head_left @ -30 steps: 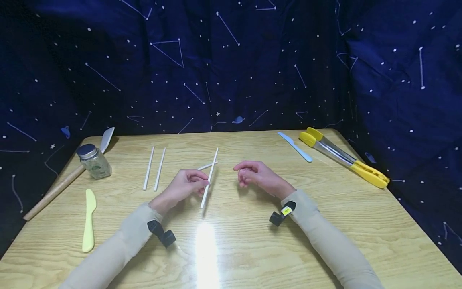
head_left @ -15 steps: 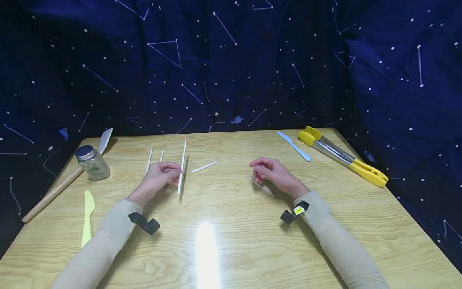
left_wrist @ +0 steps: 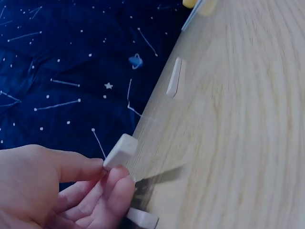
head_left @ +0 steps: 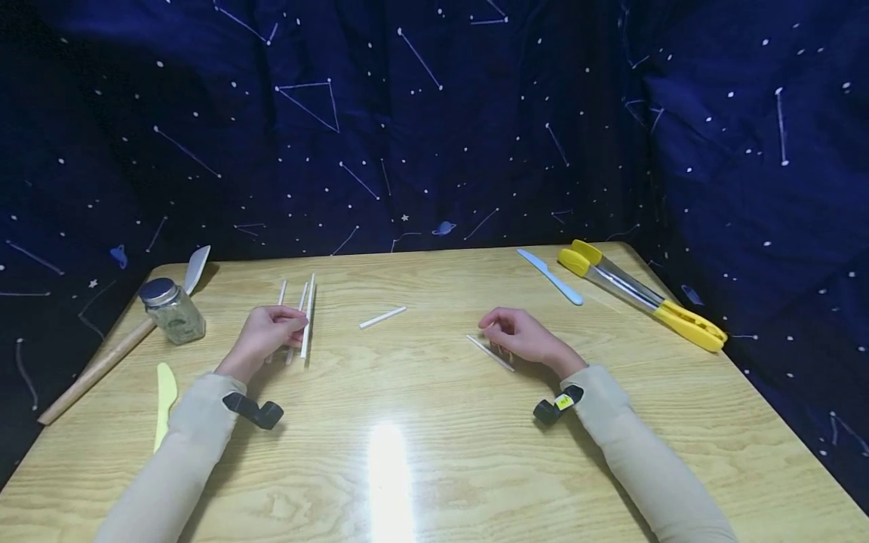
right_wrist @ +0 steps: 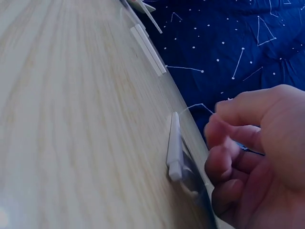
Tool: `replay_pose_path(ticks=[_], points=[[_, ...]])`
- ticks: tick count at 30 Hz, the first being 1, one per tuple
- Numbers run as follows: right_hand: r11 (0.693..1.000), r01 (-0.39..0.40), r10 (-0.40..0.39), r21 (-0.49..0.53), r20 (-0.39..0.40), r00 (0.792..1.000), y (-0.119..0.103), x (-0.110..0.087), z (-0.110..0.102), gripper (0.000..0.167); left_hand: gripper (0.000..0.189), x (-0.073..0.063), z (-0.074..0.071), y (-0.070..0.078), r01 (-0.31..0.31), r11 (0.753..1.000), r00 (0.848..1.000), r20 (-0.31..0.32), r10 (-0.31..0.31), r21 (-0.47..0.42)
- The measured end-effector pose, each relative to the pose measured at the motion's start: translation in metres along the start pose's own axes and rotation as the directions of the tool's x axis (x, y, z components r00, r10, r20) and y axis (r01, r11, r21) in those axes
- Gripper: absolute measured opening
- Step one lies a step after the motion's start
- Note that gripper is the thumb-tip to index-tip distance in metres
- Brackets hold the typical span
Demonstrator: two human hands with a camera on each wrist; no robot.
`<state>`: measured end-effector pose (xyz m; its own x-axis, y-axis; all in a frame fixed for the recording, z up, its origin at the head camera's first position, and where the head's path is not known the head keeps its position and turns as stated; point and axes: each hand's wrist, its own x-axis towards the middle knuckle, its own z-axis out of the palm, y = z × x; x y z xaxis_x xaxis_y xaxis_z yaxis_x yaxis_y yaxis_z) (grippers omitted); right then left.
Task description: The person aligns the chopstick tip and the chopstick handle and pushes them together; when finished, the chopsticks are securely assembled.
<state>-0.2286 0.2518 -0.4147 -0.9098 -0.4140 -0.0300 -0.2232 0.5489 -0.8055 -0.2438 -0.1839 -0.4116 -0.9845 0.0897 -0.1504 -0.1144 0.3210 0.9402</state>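
Note:
My left hand [head_left: 261, 332] pinches a long white stick [head_left: 308, 317] between thumb and fingers, pointing away from me. In the left wrist view this stick's squared end [left_wrist: 120, 150] juts past the fingertips. Two similar white sticks lie side by side under and behind that hand, the near one [head_left: 302, 292] and the left one [head_left: 282, 292], both partly covered. My right hand [head_left: 519, 335], fingers loosely curled and holding nothing, hovers beside a shorter white stick [head_left: 490, 353] lying slanted on the table. Another short white stick [head_left: 383, 317] lies between the hands.
On the left are a glass jar [head_left: 175, 315] with a dark lid, a wooden-handled spatula [head_left: 109, 369] behind it, and a pale yellow knife [head_left: 165, 400]. A light blue knife [head_left: 550, 277] and yellow-tipped tongs [head_left: 641, 294] lie at the back right. A starry dark-blue cloth [head_left: 434, 121] hangs behind.
My left hand has carried the long stick leftward to beside the two others. My right hand has moved right, and a short stick now shows on the table by it.

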Motion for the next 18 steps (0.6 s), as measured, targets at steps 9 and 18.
replay_pose_path(ticks=[9,18], points=[[0.997,0.008,-0.005,-0.078,0.048,0.999,0.001,-0.004,-0.001,0.016,0.036,0.000,-0.003,-0.005,0.030,0.999,0.999,-0.015,-0.030,0.020],[0.997,0.000,0.004,-0.072,0.060,0.998,-0.036,-0.017,-0.002,0.020,0.035,0.000,-0.004,-0.006,0.015,1.000,0.999,-0.036,-0.014,0.027]])
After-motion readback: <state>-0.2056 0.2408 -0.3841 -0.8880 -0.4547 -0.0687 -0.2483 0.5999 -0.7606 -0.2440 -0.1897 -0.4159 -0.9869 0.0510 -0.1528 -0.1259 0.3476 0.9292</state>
